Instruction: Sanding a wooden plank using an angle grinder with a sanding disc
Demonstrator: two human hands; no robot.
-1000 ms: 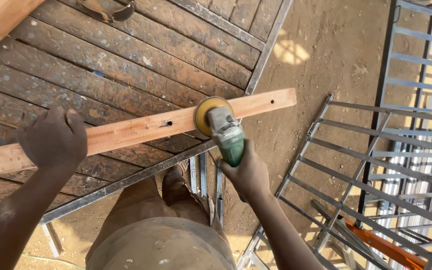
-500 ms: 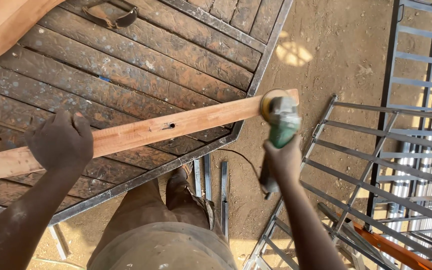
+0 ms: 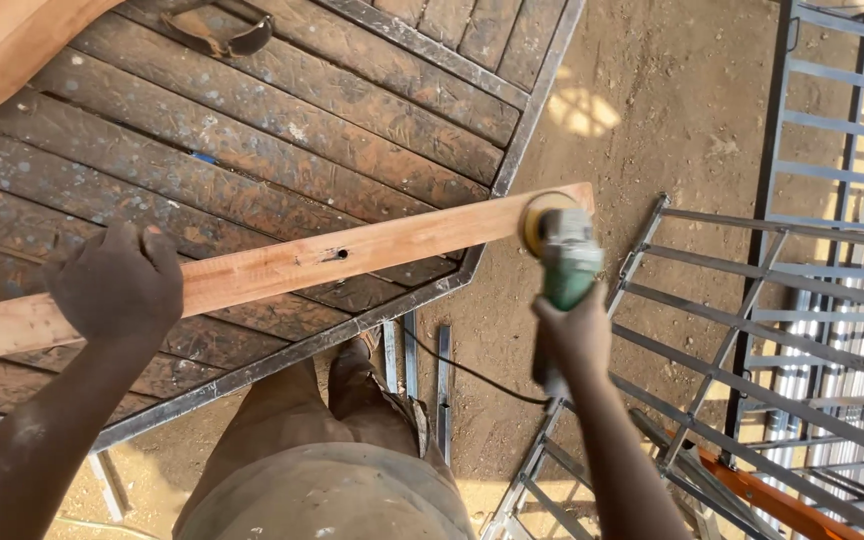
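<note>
A long pale wooden plank [image 3: 372, 245] lies slanted across a dark plank worktable [image 3: 252, 130], its right end jutting past the table edge. My left hand [image 3: 117, 280] presses down on the plank near its left part. My right hand [image 3: 574, 335] grips a green angle grinder [image 3: 564, 262] whose yellow sanding disc [image 3: 542, 215] rests on the plank's right end. A black cord [image 3: 482, 375] trails from the grinder toward my legs.
Grey metal grille frames [image 3: 802, 300] lie on the dirt ground to the right. Metal bars [image 3: 417, 360] lie under the table edge. A dark curved tool [image 3: 217, 35] sits at the table's far side, and a pale board [image 3: 2, 50] at top left.
The grinder in my right hand has slid rightward along the plank, from near its middle out to its right end. My left hand has stayed pressed on the plank.
</note>
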